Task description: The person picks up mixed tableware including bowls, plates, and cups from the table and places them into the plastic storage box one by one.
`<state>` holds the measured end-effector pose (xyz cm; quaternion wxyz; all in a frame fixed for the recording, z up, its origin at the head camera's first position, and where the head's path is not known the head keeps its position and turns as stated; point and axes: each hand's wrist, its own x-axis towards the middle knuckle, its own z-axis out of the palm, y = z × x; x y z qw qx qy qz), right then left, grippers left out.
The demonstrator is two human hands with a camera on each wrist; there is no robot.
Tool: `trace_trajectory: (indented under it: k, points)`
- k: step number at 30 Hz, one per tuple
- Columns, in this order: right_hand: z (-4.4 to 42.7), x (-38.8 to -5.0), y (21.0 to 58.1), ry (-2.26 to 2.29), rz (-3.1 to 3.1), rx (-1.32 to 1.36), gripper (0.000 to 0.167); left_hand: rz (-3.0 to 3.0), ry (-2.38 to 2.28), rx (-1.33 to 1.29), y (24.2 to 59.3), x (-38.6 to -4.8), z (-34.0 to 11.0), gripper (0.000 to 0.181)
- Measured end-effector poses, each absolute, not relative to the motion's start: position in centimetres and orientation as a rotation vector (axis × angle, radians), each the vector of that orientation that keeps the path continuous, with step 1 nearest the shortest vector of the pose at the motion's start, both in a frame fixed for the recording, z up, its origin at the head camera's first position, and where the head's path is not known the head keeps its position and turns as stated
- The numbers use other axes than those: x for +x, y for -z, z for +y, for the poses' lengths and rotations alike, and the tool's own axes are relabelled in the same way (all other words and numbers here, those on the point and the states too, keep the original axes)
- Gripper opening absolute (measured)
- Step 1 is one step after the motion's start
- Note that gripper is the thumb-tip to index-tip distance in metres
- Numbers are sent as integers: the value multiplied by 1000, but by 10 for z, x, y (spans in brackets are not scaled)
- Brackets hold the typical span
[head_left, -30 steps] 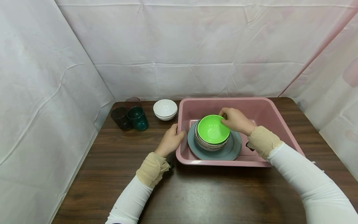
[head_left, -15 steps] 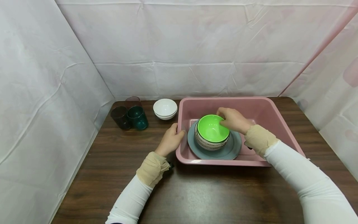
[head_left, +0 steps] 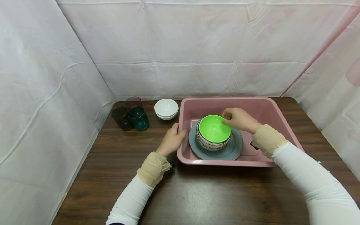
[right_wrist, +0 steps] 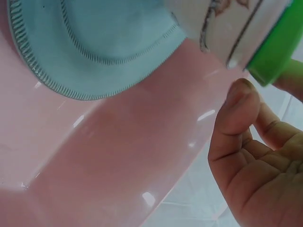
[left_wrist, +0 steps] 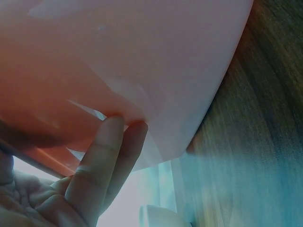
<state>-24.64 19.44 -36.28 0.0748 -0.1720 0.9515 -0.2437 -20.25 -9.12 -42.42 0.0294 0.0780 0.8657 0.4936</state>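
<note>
The pink tub (head_left: 270,107) holds a grey-blue plate (head_left: 237,147), also seen in the right wrist view (right_wrist: 123,33). Several stacked patterned bowls (head_left: 208,146) stand on the plate, topped by a green bowl (head_left: 214,128) that tilts slightly. My right hand (head_left: 242,120) pinches the green bowl's right rim, thumb on the inner side and a bent finger (right_wrist: 236,109) below the edge. At the tub's left wall, my left hand (head_left: 171,141) grips the rim, with two straight fingers (left_wrist: 102,161) along the outer wall.
Left of the tub are two stacked white bowls (head_left: 166,108). Further left stand a dark glass (head_left: 121,118), a teal glass (head_left: 138,118) and a pinkish glass (head_left: 133,101). Pale sheets (head_left: 180,47) hang behind and beside the wooden table (head_left: 197,193).
My right hand and forearm have shifted slightly to the right since half a second ago, still at the green bowl's rim. The left hand and the tub look unmoved.
</note>
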Motion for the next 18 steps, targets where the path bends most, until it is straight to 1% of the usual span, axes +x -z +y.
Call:
trace_trajectory:
  k: [7, 14, 18]
  points:
    - [206, -240, 352, 785, 2854, -519, 19, 2668, -1523, 242, 424, -202, -92, 39]
    - [226, -226, 326, 806, 2863, -517, 25, 2683, -1515, 255, 423, -201, -92, 39]
    - [243, -217, 314, 833, 2921, -491, 23, 2689, -1498, 256, 424, -201, -92, 39]
